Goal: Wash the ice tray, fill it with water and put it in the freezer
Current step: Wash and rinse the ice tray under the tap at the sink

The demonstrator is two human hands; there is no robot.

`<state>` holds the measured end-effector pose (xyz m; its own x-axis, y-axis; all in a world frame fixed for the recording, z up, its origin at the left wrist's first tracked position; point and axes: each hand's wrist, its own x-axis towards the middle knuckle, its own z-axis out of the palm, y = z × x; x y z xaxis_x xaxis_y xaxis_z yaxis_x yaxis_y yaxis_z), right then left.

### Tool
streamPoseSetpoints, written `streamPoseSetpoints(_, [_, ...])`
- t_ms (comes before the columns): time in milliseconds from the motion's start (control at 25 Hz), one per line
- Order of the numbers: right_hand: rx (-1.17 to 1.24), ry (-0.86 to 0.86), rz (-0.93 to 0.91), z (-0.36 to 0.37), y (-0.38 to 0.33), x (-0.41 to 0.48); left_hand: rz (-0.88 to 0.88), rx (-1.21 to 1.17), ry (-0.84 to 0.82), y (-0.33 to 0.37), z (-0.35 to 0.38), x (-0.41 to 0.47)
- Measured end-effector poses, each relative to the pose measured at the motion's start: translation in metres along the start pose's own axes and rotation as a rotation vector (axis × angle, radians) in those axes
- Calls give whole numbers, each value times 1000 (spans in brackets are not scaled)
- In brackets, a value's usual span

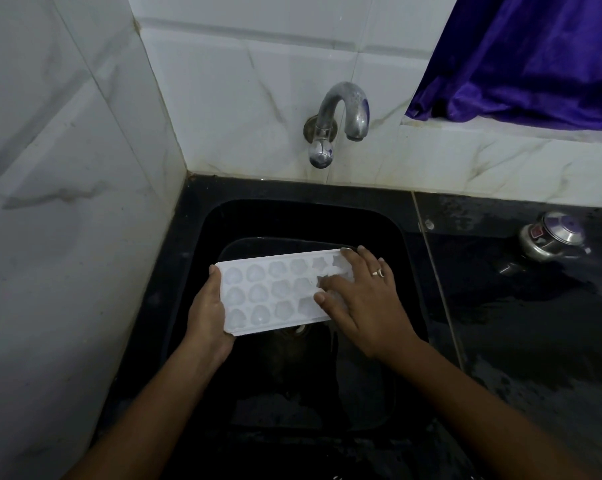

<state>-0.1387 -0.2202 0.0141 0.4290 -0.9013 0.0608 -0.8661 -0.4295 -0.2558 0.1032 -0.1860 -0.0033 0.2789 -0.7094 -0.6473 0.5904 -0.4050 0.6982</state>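
Over sink (401,237), tray (275,289) held, seemingly wet.

Glossy black stone counter (517,323), its black rectangular sink (292,220) below the left hand's (207,320) grip on the white plastic ice tray (275,289); small lidded steel pot (552,237) standing well right of that.

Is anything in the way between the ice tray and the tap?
No. The left hand grips the ice tray over the sink, and only open air lies between it and the tap above.
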Motion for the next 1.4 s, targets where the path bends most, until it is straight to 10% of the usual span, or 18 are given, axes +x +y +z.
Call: streamPoseSetpoints(1400, [63, -50, -16, -21, 44, -15, 66, 11, 81, -17, 12, -36])
